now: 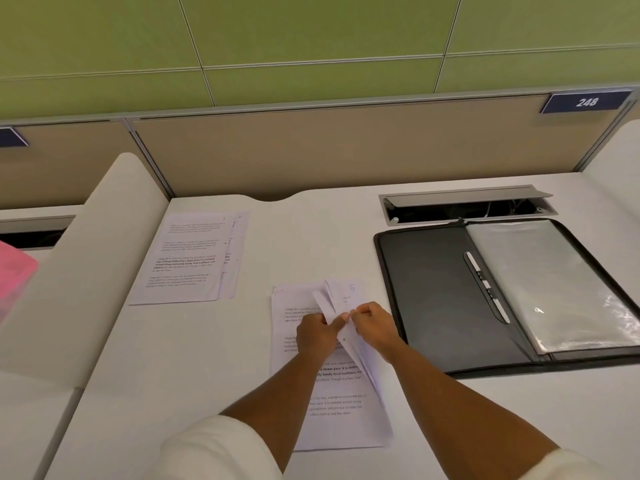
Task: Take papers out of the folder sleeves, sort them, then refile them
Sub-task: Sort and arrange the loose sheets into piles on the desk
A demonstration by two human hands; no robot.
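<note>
A: What's at the far left of the frame?

B: A pink thing (15,271) at the left edge, blurred, so I cannot tell what it is. Right of it a pale divider (104,244) runs up the desk (221,358).

A: And the papers?

B: A small pile of printed sheets (188,259) lies flat in the centre left, well apart from both hands. A second page peeks out from under its right edge.

A: Where are the hands?

B: Lower centre. The left hand (317,336) and the right hand (375,329) meet almost knuckle to knuckle, both with fingers curled, pinching a few lifted pages (341,313) between them. Those pages stand tilted on edge, running from above the hands down toward the lower right under the right forearm.

A: Anything under them?

B: A flat sheet (329,403) with printed paragraphs lies on the desk directly below the hands and forearms. Just above the hands a page corner carries a handwritten 5.

A: And the folder?

B: The black folder (429,296) lies open to the right, just beside the right hand. Its clear sleeves (550,282) are stacked on its right half; I cannot tell if any paper sits inside them. Behind it is an open cable slot (467,204), and a sign (587,102) reading 248 sits at the upper right.
</note>
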